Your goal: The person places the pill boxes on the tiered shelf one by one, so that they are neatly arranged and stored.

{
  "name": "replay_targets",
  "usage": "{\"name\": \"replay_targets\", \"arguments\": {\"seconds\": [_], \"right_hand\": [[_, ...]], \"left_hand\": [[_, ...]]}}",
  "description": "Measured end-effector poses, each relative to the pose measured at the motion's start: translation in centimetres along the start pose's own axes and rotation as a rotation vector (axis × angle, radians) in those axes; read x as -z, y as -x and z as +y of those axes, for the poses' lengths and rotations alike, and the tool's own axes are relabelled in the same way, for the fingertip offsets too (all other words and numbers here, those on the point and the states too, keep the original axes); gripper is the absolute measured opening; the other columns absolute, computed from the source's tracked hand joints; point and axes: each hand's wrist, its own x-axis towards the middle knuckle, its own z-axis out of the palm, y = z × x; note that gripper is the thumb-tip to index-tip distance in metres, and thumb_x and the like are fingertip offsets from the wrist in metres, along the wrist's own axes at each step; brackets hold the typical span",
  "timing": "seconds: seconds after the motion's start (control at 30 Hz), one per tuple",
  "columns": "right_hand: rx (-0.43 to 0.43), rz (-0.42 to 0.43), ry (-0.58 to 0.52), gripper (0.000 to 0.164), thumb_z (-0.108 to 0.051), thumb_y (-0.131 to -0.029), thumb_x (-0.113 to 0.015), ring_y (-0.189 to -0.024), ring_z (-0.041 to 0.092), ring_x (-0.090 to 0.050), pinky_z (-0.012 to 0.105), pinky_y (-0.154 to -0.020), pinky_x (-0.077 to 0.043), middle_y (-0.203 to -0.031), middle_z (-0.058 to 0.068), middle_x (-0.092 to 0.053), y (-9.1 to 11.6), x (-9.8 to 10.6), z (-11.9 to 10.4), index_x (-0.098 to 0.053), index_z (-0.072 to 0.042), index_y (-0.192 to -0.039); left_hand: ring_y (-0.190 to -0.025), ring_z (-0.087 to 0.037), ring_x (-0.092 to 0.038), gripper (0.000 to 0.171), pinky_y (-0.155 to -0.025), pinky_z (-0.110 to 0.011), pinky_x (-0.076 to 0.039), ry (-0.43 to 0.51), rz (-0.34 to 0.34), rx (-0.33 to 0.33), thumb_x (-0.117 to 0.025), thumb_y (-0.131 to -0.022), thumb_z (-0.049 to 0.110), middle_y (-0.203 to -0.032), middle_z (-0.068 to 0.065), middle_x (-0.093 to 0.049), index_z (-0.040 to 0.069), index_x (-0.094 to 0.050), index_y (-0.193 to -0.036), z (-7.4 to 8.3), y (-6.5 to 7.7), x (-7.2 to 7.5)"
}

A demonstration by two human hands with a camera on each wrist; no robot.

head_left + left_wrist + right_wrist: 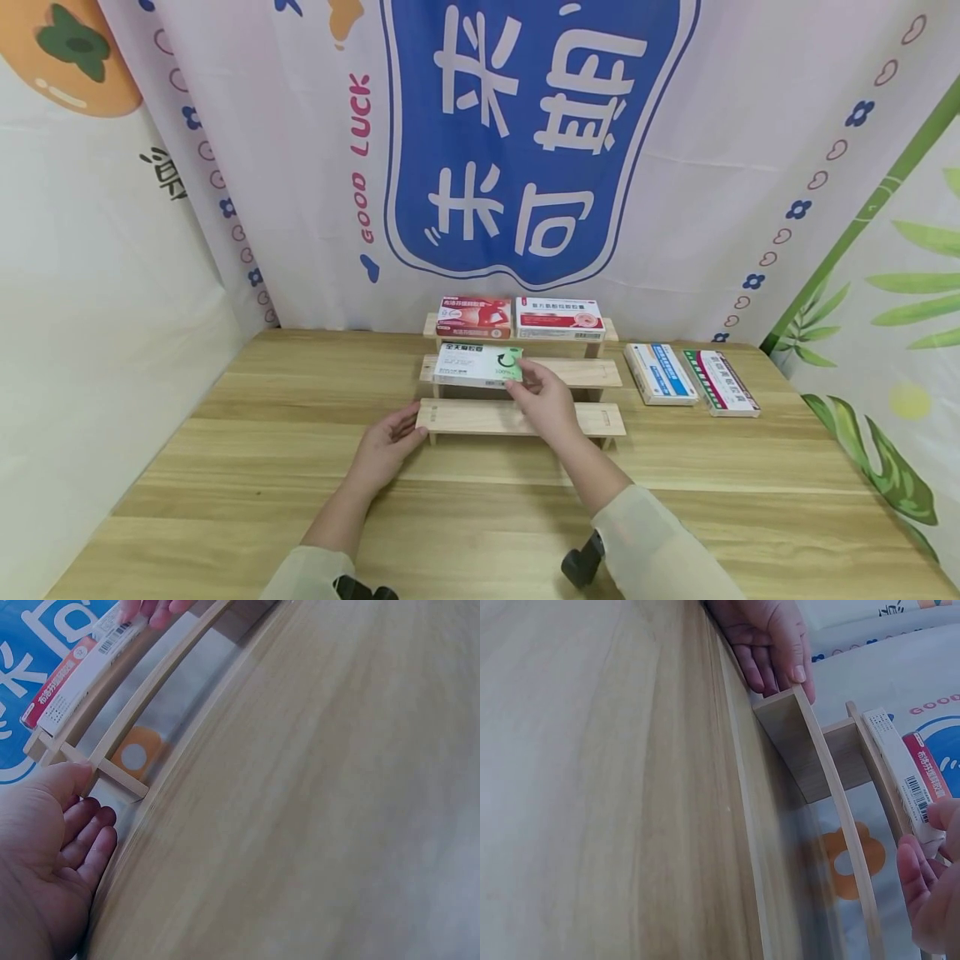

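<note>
A three-step wooden display rack (487,421) stands on the table. On its middle step sits a white and green medicine box (472,367), toward the left side. My right hand (549,404) pinches that box by its right end; in the right wrist view the fingers of the right hand (934,881) are at the end of the box (904,776). With thumb and fingers, my left hand (384,448) grips the left end of the lowest step. In the left wrist view, the thumb of the left hand (45,847) lies against the rack's end (120,780).
A red medicine box (474,317) and a white and red one (560,319) stand on the top step. Right of the rack, a blue and white box (661,375) and a maroon and green one (722,383) lie on the table (262,467). A printed curtain (300,208) hangs behind.
</note>
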Motion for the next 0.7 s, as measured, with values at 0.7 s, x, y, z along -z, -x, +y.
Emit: {"name": "replay_targets", "arguments": {"seconds": [0.7], "right_hand": [[-0.064,-0.036,-0.131,0.052,-0.021,-0.091,-0.069,-0.101,0.025,-0.068,0.024,-0.069,-0.059,-0.135,0.016,-0.061,-0.54,0.25,0.01,-0.053,-0.01,-0.139]], "left_hand": [[-0.128,-0.036,-0.055,0.05,-0.11,-0.043,-0.046,-0.015,0.009,0.003,-0.064,-0.094,0.011,-0.14,-0.022,-0.055,-0.001,-0.05,-0.14,-0.03,-0.02,-0.12]]}}
